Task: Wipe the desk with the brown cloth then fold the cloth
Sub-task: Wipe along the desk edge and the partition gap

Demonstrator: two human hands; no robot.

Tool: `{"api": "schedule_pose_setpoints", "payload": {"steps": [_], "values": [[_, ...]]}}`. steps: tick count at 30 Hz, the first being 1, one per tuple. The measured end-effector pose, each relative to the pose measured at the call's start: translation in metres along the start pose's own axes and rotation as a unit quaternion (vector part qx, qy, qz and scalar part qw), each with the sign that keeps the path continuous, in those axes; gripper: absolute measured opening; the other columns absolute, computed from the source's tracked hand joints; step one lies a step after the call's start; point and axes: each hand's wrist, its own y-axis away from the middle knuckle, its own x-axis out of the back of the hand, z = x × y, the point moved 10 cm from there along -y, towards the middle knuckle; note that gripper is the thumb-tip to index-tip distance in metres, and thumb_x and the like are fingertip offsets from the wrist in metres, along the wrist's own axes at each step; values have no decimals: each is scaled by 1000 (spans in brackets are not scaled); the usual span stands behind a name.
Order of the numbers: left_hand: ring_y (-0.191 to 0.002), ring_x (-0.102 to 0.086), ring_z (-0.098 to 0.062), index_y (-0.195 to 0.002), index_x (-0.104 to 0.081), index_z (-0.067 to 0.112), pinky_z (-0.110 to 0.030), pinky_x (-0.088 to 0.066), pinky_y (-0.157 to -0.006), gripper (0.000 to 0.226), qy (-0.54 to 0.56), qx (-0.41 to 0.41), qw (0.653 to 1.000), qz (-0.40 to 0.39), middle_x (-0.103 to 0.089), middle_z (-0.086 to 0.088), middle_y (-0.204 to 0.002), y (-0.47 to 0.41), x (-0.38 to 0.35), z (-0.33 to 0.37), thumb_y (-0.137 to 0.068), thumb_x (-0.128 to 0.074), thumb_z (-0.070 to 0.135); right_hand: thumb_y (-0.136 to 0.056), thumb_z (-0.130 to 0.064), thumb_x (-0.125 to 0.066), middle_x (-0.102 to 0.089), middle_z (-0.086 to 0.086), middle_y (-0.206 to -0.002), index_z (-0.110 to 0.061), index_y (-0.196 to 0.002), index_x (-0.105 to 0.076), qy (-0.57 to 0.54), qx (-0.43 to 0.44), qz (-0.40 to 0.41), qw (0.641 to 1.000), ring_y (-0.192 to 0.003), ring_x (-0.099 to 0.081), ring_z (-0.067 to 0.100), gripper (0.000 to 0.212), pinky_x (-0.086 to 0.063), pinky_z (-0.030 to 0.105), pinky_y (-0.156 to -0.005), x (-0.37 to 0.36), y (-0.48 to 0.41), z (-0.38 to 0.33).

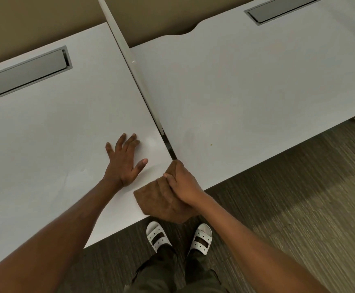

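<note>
The brown cloth (159,203) lies bunched at the near right corner of the left white desk (45,134), partly hanging over the front edge. My right hand (182,182) is closed on the cloth, right at the seam between the two desks. My left hand (124,160) rests flat on the left desk with fingers spread, just left of the cloth and apart from it. A second white desk (246,92) adjoins on the right.
A thin divider strip (130,60) runs between the two desks. Each desk has a grey cable tray flap, one at the left (24,74) and one at the top right (282,9). A small spot (211,144) marks the right desk. My sandalled feet (179,236) stand on striped carpet.
</note>
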Motion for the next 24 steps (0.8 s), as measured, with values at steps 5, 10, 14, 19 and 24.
{"api": "schedule_pose_setpoints", "payload": {"steps": [5, 10, 14, 19, 24], "values": [[-148, -6, -24, -142, -32, 15, -64, 3, -112, 80, -6, -1, 1000, 0, -24, -6, -158, 1, -1, 1, -86, -17, 71, -98, -46, -44, -50, -7, -103, -19, -124, -37, -3, -10, 8, 1000, -91, -52, 11, 38, -45, 30, -84, -5, 23, 18], [-148, -4, -25, -143, -31, 14, -66, 3, -112, 83, -17, 2, 1000, -6, -22, -6, -158, 2, 0, 4, -85, -15, 72, -96, -49, -47, -53, -7, -99, -24, -116, -36, -8, -9, 4, 1000, -90, -56, 13, 34, -45, 29, -81, -6, 24, 24], [-148, -4, -26, -144, -29, 14, -66, 2, -112, 84, -24, 4, 1000, -9, -21, -6, -159, 2, 0, 4, -85, -14, 72, -94, -57, -43, -48, -12, -94, -24, -115, -38, 8, -25, 18, 1000, -86, -51, 9, 40, -41, 27, -79, -7, 11, 26], [-148, -4, -26, -145, -29, 14, -66, 3, -112, 84, -25, 7, 1000, -9, -20, -6, -159, 1, -2, 4, -85, -16, 71, -94, -59, -41, -47, -9, -97, -18, -117, -44, 15, -29, 39, 999, -85, -48, 9, 48, -39, 27, -80, -2, -12, 13], [-148, -4, -28, -145, -29, 13, -66, 2, -112, 85, -37, 13, 999, -14, -20, -6, -159, 2, -2, 6, -84, -15, 71, -96, -54, -44, -53, -4, -97, -19, -105, -44, 38, -9, 35, 999, -96, -60, 22, 36, -43, 31, -80, 5, -33, -14]]}}
